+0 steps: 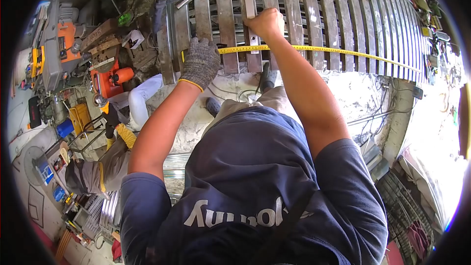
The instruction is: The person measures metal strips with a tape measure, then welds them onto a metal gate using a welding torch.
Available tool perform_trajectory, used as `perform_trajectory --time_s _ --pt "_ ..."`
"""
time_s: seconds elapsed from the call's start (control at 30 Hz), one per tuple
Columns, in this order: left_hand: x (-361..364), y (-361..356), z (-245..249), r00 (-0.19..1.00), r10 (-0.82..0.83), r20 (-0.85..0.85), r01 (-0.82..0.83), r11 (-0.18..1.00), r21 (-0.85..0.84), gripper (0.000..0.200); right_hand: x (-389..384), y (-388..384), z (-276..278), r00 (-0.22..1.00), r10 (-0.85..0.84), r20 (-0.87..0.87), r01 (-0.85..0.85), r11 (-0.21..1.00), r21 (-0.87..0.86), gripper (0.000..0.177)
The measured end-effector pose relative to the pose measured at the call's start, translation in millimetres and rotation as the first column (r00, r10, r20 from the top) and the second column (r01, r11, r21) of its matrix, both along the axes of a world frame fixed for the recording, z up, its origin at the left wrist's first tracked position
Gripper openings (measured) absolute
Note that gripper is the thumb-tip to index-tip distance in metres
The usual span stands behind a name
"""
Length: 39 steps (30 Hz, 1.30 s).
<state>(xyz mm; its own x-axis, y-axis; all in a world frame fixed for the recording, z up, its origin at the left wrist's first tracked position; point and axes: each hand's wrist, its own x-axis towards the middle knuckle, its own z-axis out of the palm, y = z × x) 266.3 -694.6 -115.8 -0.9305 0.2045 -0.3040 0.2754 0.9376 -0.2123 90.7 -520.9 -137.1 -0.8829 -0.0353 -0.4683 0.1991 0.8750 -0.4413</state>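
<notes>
Much of the head view is taken up by the person's own dark shirt [255, 167], which hides the legs and most of the pale floor [353, 93]. The fisheye rim blacks out the corners, and the clutter along the right edge is too small and bent to name.

Both arms reach forward to a row of flat metal slats [314, 14] that fans across the top of the frame; their far ends are cut off.

The gloved left hand [200, 61] lies on the slats, its grip closed over the near end of a yellow tape [338, 51]. The case is almost wholly hidden under the glove, with only a sliver showing at the hand's left side.

From there the tape runs rightward across the slats, passes just under the right hand [266, 22] and goes on well past it toward the right edge, where its tip is hard to make out.

The bare right hand is clenched around a paler bar [254, 61] that lies along the slats. The tape crosses this bar just below the fist; whether the fingers also pinch the tape cannot be told.

At lower left a co-worker [93, 172] crouches, mostly a back and a yellow glove, near an orange machine [110, 81].
</notes>
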Motion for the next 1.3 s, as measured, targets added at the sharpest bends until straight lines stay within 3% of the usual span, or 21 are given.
perform_trajectory --time_s 0.3,0.4,0.5,0.63,0.7,0.77,0.87,1.0,1.3 --pt "1 2 1 1.0 0.006 -0.018 -0.006 1.0 -0.012 0.025 1 2 -4 0.998 0.051 -0.045 -0.05 0.999 0.012 0.057" --pt "0 2 -1 1.0 0.019 0.005 -0.019 1.0 -0.006 0.026 3 19 -4 0.994 0.05 -0.093 -0.065 0.984 -0.166 0.058" --pt "5 5 -6 0.997 -0.023 -0.08 0.018 0.998 -0.061 0.028 16 50 -9 0.952 0.089 -0.294 -0.167 0.954 -0.25 0.046" --pt "9 21 -2 0.998 0.04 -0.053 -0.042 0.999 -0.027 0.037 46 102 -24 0.654 0.2 -0.729 -0.424 0.896 -0.135 0.026" --pt "21 14 -43 0.971 0.128 -0.202 -0.104 0.987 0.127 0.039 65 119 -26 0.617 0.222 -0.755 -0.426 0.901 -0.083 0.035" --pt "30 1 -64 0.968 0.139 -0.209 -0.099 0.977 0.191 0.044 78 135 -42 0.568 0.274 -0.776 -0.442 0.897 -0.007 0.041" --pt "29 -8 -54 0.979 -0.044 -0.201 0.042 0.999 -0.016 0.059 94 138 -58 0.536 0.341 -0.773 -0.414 0.904 0.112 0.037" --pt "22 -5 -33 0.994 -0.069 -0.08 0.056 0.986 -0.157 0.054 95 131 -44 0.53 0.261 -0.807 -0.386 0.921 0.044 0.037" --pt "21 -3 -26 0.998 -0.024 -0.05 0.019 0.995 -0.093 0.054 93 132 -43 0.592 0.234 -0.771 -0.368 0.93 0.0 0.039"
